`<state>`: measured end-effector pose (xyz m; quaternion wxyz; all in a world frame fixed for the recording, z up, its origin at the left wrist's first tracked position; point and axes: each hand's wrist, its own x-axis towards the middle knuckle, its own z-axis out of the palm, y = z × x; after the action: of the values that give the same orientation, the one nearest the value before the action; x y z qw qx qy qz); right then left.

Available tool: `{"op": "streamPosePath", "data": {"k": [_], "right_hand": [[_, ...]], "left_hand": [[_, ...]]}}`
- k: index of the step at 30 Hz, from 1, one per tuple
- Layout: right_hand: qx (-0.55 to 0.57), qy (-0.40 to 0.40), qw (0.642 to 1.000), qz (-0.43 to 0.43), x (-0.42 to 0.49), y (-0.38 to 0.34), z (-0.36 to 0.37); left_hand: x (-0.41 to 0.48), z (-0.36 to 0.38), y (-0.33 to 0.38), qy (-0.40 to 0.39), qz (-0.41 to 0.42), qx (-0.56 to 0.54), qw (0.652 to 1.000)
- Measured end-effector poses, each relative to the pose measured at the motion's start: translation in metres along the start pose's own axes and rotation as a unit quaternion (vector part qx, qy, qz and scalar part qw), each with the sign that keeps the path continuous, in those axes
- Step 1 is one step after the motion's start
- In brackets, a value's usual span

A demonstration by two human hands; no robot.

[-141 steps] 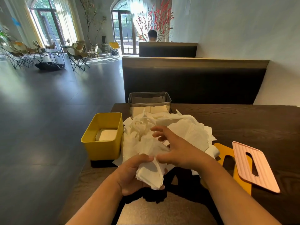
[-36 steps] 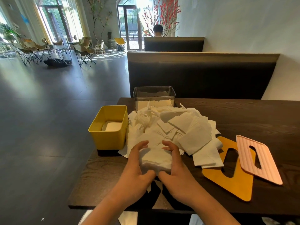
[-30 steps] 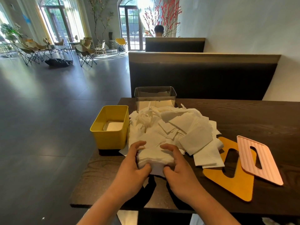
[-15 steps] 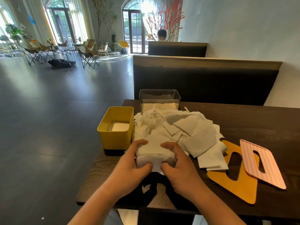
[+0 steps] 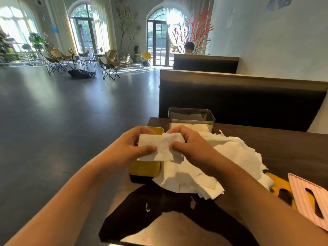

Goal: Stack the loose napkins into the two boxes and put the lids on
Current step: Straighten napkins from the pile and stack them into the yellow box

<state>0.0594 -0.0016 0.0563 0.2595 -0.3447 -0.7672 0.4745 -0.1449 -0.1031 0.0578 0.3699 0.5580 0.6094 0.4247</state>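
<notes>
Both hands [image 5: 126, 150] [image 5: 190, 150] pinch a creased, rectangular white napkin stack [image 5: 160, 148].

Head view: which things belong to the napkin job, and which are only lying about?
Job: white paper napkin bundle held by left hand and right hand; loose white napkin pile; yellow rectangular box; clear plastic box; yellow slotted lid; pink ribbed lid.
Lying about: folding chairs; black bag on floor; red blossom branches.

I see white napkins [image 5: 230, 157], a yellow box [image 5: 144, 168], a clear box [image 5: 191, 116], a yellow lid [image 5: 277, 182] and a striped pink lid [image 5: 298, 189].
</notes>
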Motion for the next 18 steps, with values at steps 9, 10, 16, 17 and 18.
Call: {"op": "streamPosePath", "data": {"k": [9, 10, 16, 17, 18], "right_hand": [[-0.152, -0.121, 0.981, 0.005, 0.090, -0.013, 0.005], [-0.167, -0.136, 0.977, 0.014, 0.097, -0.013, 0.006], [-0.209, -0.209, 0.953, 0.070, 0.132, -0.008, 0.007], [-0.222, -0.222, 0.946, 0.080, 0.137, -0.008, 0.007], [-0.239, -0.235, 0.938, 0.089, 0.142, -0.008, 0.007]], "left_hand": [[0.072, -0.064, -0.012, -0.049, -0.027, 0.161, 0.985], [0.078, -0.067, -0.013, -0.063, -0.029, 0.196, 0.978], [0.104, -0.067, -0.011, -0.153, -0.042, 0.334, 0.929], [0.108, -0.065, -0.010, -0.164, -0.039, 0.359, 0.918], [0.112, -0.063, -0.010, -0.179, -0.038, 0.381, 0.906]]}}
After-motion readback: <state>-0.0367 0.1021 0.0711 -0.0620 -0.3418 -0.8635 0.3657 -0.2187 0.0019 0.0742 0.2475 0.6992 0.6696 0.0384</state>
